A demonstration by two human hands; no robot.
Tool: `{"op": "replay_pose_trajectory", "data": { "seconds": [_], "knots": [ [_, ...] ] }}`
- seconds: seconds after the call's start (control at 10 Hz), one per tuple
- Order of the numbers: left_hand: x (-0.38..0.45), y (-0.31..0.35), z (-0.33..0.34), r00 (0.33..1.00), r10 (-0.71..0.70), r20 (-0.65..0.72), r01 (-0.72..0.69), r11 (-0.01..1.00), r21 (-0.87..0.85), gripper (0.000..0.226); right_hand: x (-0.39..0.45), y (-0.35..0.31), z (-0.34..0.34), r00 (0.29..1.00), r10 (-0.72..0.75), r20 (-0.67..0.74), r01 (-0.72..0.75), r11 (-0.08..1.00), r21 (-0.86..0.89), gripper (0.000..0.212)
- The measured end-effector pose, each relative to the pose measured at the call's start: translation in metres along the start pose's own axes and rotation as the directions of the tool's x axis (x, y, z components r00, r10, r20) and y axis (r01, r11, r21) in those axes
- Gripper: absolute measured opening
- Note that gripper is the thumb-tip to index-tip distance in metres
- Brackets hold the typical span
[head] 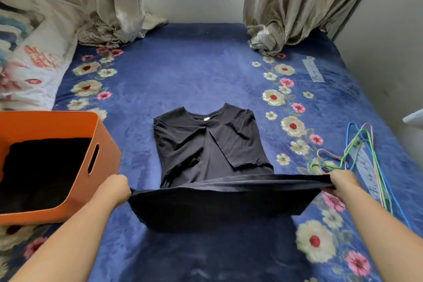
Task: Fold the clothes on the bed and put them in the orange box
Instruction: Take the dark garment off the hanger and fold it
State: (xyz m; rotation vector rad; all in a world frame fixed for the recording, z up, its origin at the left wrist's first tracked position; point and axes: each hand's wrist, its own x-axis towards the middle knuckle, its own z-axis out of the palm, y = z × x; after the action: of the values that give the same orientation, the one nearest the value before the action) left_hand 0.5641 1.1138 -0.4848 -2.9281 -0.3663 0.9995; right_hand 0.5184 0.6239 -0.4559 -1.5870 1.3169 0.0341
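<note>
Left hand [115, 186] and right hand [343, 183] each pinch a hem corner of the black shirt [206, 144], lifted and stretched taut between them. Sleeves folded in, shirt lies mid-bed [194, 71], collar pointing away, long axis near-to-far. Orange box [104, 144] left, dark clothes inside.

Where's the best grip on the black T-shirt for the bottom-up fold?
The two hem corners, from the near side, one hand each. The black T-shirt lies flat, collar away, sleeves already folded in; the left hand and right hand pinch those corners, holding the hem taut and lifted.
</note>
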Motion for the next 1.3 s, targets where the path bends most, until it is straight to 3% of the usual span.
{"op": "replay_pose_trajectory", "data": {
  "seconds": [0.1,0.2,0.3,0.4,0.5,0.6,0.7,0.8,0.9,1.0,1.1,1.2,1.3],
  "knots": [
    [0.044,0.019,0.007,0.997,0.071,0.020,-0.073,0.990,0.120,0.027,0.037,-0.016,0.045,0.999,-0.050,-0.001,0.049,0.978,-0.203,0.016],
    [0.091,0.033,0.019,0.996,0.084,0.042,-0.090,0.982,0.167,0.030,0.072,-0.018,0.084,0.994,-0.109,0.027,0.099,0.731,-0.675,0.030],
    [0.115,0.040,0.031,0.992,0.087,0.087,-0.101,0.978,0.180,0.030,0.083,-0.017,0.100,0.967,-0.191,0.166,0.207,0.217,-0.954,0.032],
    [0.132,0.039,0.046,0.986,0.059,0.154,-0.081,0.986,0.143,0.031,0.111,0.001,0.117,0.985,-0.078,0.154,0.164,0.135,-0.977,0.030],
    [0.145,0.037,0.061,0.997,0.053,-0.056,-0.058,0.993,-0.100,0.030,0.128,0.016,0.143,0.991,-0.048,0.125,0.129,0.079,-0.989,0.035],
    [0.149,0.047,0.069,0.865,0.207,-0.456,-0.340,0.911,-0.232,0.035,0.108,0.013,0.181,0.940,-0.254,0.228,0.232,-0.015,-0.973,0.039],
    [0.149,0.074,0.067,0.716,0.463,-0.522,-0.593,0.798,-0.106,0.029,0.075,0.007,0.240,0.722,-0.336,0.604,0.657,0.059,-0.752,0.022],
    [0.160,0.093,0.070,0.735,0.553,-0.392,-0.624,0.778,-0.072,0.030,0.042,0.015,0.293,0.373,-0.190,0.908,0.925,0.154,-0.348,0.027],
    [0.175,0.093,0.070,0.892,0.391,-0.225,-0.435,0.879,-0.196,0.025,0.013,0.026,0.335,0.284,-0.139,0.949,0.916,0.332,-0.226,0.042],
    [0.187,0.088,0.068,0.923,0.351,-0.159,-0.381,0.890,-0.248,0.025,0.002,0.042,0.365,0.363,-0.113,0.925,0.863,0.415,-0.288,0.054],
    [0.197,0.087,0.064,0.924,0.326,-0.201,-0.376,0.869,-0.321,0.025,0.000,0.047,0.376,0.472,-0.110,0.875,0.781,0.514,-0.356,0.051],
    [0.212,0.092,0.052,0.925,0.295,-0.238,-0.365,0.862,-0.351,0.025,0.013,0.040,0.373,0.437,-0.114,0.892,0.766,0.567,-0.303,0.033],
    [0.222,0.101,0.042,0.934,0.301,-0.194,-0.349,0.887,-0.303,0.027,0.028,0.031,0.358,0.339,-0.192,0.921,0.834,0.514,-0.200,0.023]
  ]
}}
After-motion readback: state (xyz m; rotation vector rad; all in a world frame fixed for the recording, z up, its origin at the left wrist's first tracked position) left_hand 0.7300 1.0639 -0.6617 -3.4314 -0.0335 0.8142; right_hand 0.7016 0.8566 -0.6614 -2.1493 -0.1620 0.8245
